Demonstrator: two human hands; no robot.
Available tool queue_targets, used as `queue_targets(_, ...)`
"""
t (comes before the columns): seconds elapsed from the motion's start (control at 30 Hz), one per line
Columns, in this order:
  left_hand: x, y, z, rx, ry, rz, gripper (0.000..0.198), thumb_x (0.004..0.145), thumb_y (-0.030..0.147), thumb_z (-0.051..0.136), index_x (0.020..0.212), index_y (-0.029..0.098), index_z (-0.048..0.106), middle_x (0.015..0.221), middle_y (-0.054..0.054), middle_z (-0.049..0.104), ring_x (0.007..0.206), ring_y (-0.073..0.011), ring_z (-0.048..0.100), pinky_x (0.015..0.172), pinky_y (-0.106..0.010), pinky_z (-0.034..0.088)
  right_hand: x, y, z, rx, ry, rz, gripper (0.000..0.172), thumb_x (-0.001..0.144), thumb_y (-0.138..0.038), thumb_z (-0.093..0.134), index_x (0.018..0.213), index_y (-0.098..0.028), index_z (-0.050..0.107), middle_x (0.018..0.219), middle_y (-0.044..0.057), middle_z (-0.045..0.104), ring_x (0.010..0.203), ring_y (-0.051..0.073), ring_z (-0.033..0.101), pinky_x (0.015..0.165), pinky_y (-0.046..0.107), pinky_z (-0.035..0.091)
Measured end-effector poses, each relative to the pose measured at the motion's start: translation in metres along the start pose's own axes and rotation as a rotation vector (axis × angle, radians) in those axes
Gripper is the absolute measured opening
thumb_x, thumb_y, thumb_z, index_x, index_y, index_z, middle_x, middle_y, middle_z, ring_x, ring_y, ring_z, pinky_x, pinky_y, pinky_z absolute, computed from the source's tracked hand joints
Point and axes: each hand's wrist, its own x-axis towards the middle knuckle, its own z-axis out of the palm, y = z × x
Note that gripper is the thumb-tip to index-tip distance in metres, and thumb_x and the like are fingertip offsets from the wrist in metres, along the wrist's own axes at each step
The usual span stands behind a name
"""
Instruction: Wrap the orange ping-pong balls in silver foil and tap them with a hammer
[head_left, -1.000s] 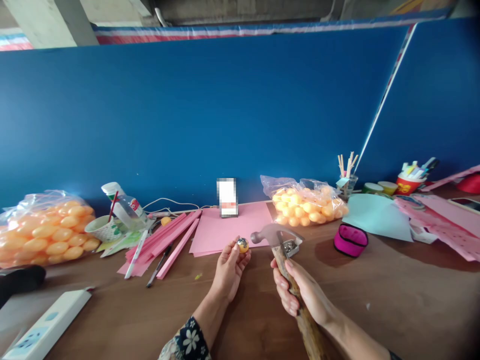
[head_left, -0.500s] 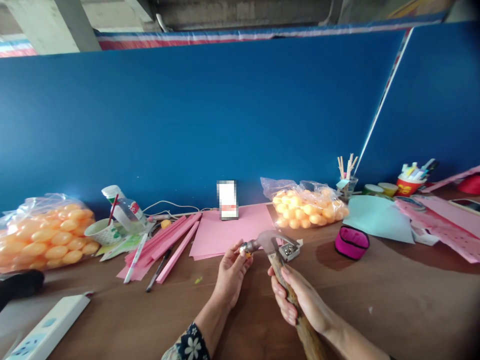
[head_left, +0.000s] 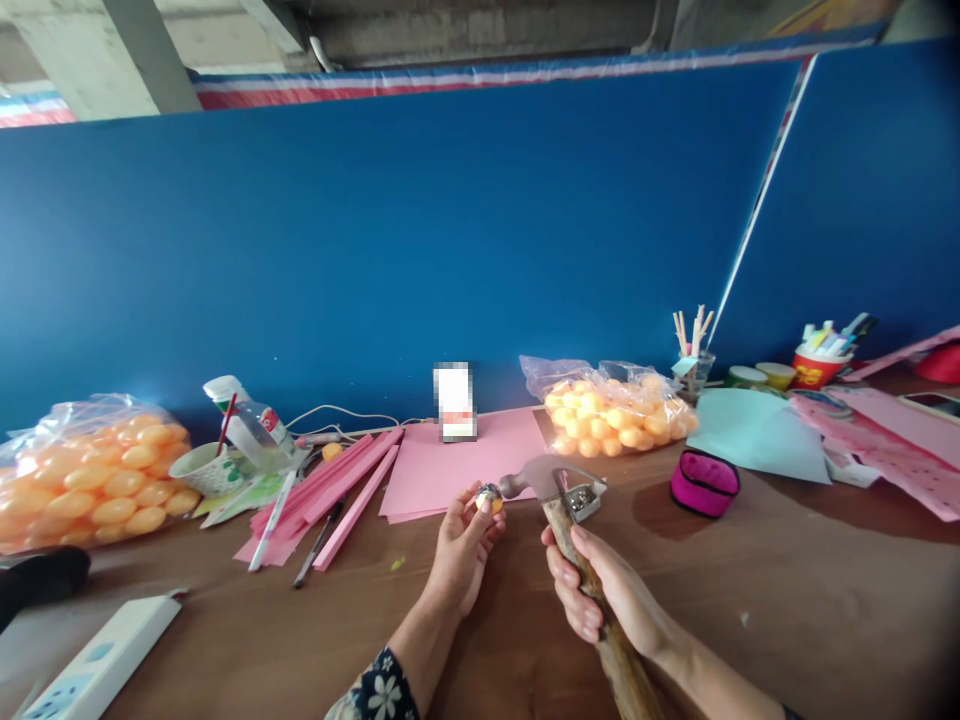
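Note:
My left hand [head_left: 463, 548] has its fingertips closed on a small orange ball [head_left: 490, 498] whose upper side is covered with something silvery and shiny. My right hand [head_left: 592, 590] is wrapped round the wooden handle of a claw hammer [head_left: 541, 480]. The hammer's striking face points left at the ball, with a narrow gap between them. Just behind the hammer head lies a small open box [head_left: 585, 502] with shiny metal bits inside, too small to name and partly hidden by the hammer.
Pink paper sheets [head_left: 495, 455] lie behind my hands, with pink strips [head_left: 330, 480] to their left. Bags of orange balls stand left [head_left: 112, 470] and back right [head_left: 615, 410]. A magenta band [head_left: 703, 484] sits right; a power strip [head_left: 105, 650] lies front left.
The hammer has drawn back slightly to the right, off the ball it was touching or nearly touching. More of the ball's silvery top now shows. My left hand has hardly moved.

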Motion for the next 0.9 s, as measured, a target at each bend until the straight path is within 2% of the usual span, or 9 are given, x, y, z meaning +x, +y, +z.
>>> queue_targets(0.17, 0.0009, -0.0001, -0.0002, -0.03, 0.0, -0.014, 0.024, 0.074, 0.025, 0.063, 0.095, 0.017, 0.055, 0.084, -0.003, 0.061, 0.071, -0.0108, 0.058, 0.071, -0.025, 0.047, -0.0004, 0.001, 0.001, 0.007, -0.011, 0.007, 0.024, 0.09, -0.039, 0.035, 0.092, -0.02, 0.05, 0.063, -0.006, 0.041, 0.033, 0.001, 0.028, 0.03, 0.015, 0.03)
queue_targets(0.33, 0.0009, 0.0011, -0.0003, -0.034, -0.014, -0.029, 0.024, 0.073, 0.025, 0.064, 0.094, 0.016, 0.057, 0.088, -0.004, 0.061, 0.073, -0.0101, 0.058, 0.072, -0.023, 0.046, -0.0005, -0.0003, 0.0004, 0.008, -0.005, -0.005, 0.026, 0.09, -0.04, 0.034, 0.093, -0.02, 0.051, 0.063, -0.006, 0.04, 0.033, 0.001, 0.029, 0.03, 0.015, 0.03)
queue_targets(0.5, 0.0006, 0.0008, 0.0008, 0.012, -0.056, -0.003, 0.02, 0.07, 0.02, 0.067, 0.087, 0.015, 0.059, 0.079, -0.002, 0.058, 0.068, -0.0081, 0.054, 0.067, -0.021, 0.045, 0.0001, 0.0003, 0.0001, 0.018, -0.019, 0.015, 0.026, 0.091, -0.038, 0.032, 0.093, -0.02, 0.051, 0.062, -0.006, 0.041, 0.033, 0.002, 0.028, 0.03, 0.015, 0.03)
queue_targets(0.77, -0.0001, 0.0018, 0.0, 0.016, -0.07, -0.016, 0.022, 0.072, 0.023, 0.065, 0.09, 0.012, 0.062, 0.083, -0.004, 0.058, 0.069, -0.0083, 0.053, 0.066, -0.02, 0.045, -0.0009, 0.0002, 0.0016, 0.01, -0.011, -0.017, 0.027, 0.092, -0.036, 0.031, 0.094, -0.019, 0.051, 0.063, -0.006, 0.041, 0.033, 0.001, 0.029, 0.03, 0.015, 0.031)
queue_targets(0.9, 0.0011, 0.0014, -0.0002, 0.002, -0.056, -0.016, 0.027, 0.072, 0.023, 0.065, 0.097, 0.014, 0.06, 0.084, -0.004, 0.058, 0.069, -0.0087, 0.053, 0.067, -0.021, 0.046, -0.0009, -0.0003, 0.0017, 0.013, -0.018, -0.008, 0.028, 0.092, -0.037, 0.03, 0.093, -0.019, 0.051, 0.063, -0.006, 0.041, 0.033, 0.001, 0.029, 0.03, 0.015, 0.031)
